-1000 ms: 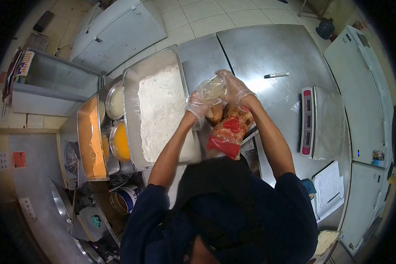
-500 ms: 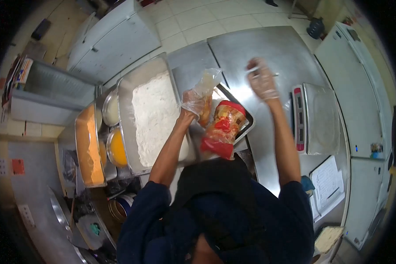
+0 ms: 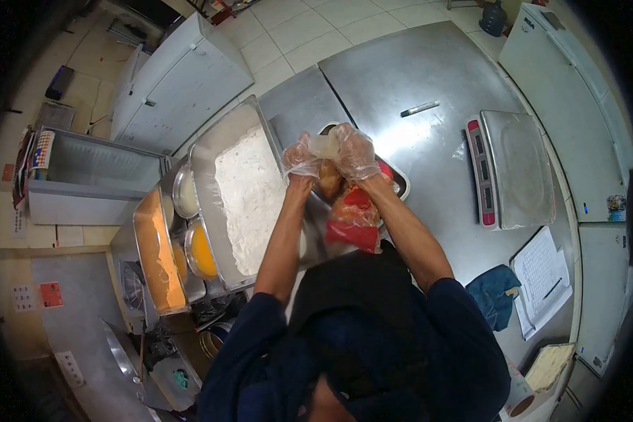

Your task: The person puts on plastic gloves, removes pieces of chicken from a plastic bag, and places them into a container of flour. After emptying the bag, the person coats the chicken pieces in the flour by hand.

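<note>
Clear plastic bag [image 3: 323,146] held up between both hands, over the near left part of the metal surface [image 3: 464,77], above a dark-rimmed tray [image 3: 403,184]. Left hand [image 3: 300,156], in a clear glove, has its fingers closed on the bag's left side; right hand [image 3: 355,151], also gloved, has its fingers closed on the right side. Hands close together, bag bunched between them. Brown item [image 3: 329,181] just below the bag, partly hidden, contents unclear. Red-and-clear package [image 3: 354,228] nearer the body, partly under the right forearm, also reaching over the tray.

Left of the hands: large metal pan [image 3: 255,112] with white powder [image 3: 245,190]. Beyond it, bowl of yellow stuff [image 3: 202,252], bowl of pale stuff [image 3: 187,193], and a long pan [image 3: 179,307] with orange powder [image 3: 155,246].

Right side: marker [image 3: 420,109] lying flat, scale [image 3: 517,169] with red-edged display panel, blue cloth [image 3: 492,295] beside written sheets [image 3: 539,274], pen [image 3: 553,288] on the sheets.
</note>
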`<state>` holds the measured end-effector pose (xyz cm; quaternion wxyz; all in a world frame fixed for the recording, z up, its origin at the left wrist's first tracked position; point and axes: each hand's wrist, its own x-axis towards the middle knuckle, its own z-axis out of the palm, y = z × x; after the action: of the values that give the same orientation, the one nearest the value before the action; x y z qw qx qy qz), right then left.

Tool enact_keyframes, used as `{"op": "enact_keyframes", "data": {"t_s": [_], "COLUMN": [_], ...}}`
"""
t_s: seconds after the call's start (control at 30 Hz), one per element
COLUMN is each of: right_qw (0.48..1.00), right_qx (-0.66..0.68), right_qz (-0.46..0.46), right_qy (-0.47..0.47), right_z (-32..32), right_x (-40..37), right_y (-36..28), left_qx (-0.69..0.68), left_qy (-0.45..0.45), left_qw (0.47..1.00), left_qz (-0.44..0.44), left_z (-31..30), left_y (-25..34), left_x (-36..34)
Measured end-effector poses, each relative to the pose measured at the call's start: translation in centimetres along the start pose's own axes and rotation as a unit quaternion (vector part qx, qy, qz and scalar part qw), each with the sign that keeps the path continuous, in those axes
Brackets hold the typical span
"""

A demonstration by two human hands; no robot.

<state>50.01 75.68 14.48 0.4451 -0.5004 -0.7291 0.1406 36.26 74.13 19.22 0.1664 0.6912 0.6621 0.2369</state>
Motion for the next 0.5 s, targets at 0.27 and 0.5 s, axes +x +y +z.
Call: {"op": "enact_keyframes", "data": {"t_s": [0.27,0.5], "right_qw": [0.971,0.974], "right_qx": [-0.066,0.013], "right_qz": [0.230,0.194], "right_qy": [-0.006,-0.113], "right_z": [0.1,2.9], "right_x": [5.7,7.4], "right_y": [2.2,8.3], "left_qx": [0.093,0.022], "left_qy": [0.182,0.141], "left_qw": [0.973,0.987], "left_qz": [0.105,0.075], "left_z": [2.5,2.7], "left_y": [-0.9,-1.6], "left_x": [-2.4,-5.4]}}
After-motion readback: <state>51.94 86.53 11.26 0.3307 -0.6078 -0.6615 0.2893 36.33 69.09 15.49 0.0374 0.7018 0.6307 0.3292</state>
